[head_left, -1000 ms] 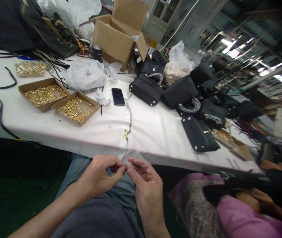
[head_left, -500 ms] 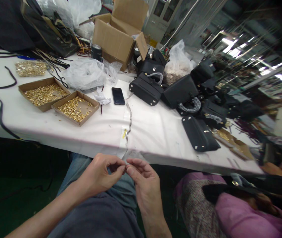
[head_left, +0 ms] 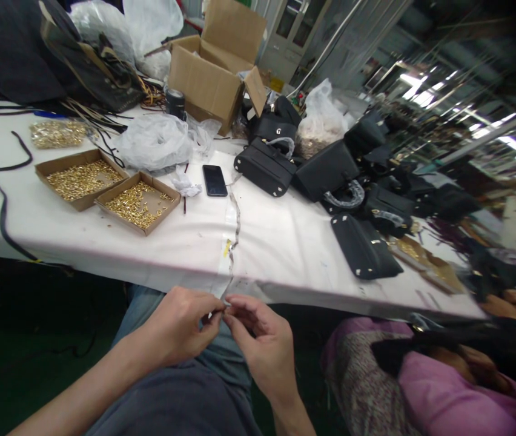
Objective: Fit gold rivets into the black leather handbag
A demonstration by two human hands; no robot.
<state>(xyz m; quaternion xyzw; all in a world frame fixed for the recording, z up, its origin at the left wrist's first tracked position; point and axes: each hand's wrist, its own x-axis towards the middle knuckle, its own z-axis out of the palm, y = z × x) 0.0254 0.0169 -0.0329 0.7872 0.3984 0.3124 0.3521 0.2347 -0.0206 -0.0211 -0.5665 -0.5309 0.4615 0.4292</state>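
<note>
Over my lap, just before the table's front edge, my left hand [head_left: 189, 321] and my right hand [head_left: 260, 339] meet at the fingertips. Thumb and forefinger of each are pinched together, and the pinches touch or nearly touch. Whatever sits between them is too small to make out. Beyond the hands, on the white-covered table [head_left: 280, 242], two shallow cardboard trays hold small gold-coloured metal pieces: a left tray [head_left: 74, 203] and a right tray [head_left: 146, 229]. A black phone [head_left: 215, 180] lies flat behind my hands.
Black handbags [head_left: 267, 166] crowd the table's right half. An open cardboard box [head_left: 206, 79] stands at the back, with a crumpled plastic bag [head_left: 153, 139] before it. Black cords [head_left: 3, 218] lie at left. A person in pink [head_left: 439, 387] sits close on my right.
Both hands have shifted slightly left and down, still joined at the fingertips. My right fingers are a little more curled. Things on the table have stayed put.
</note>
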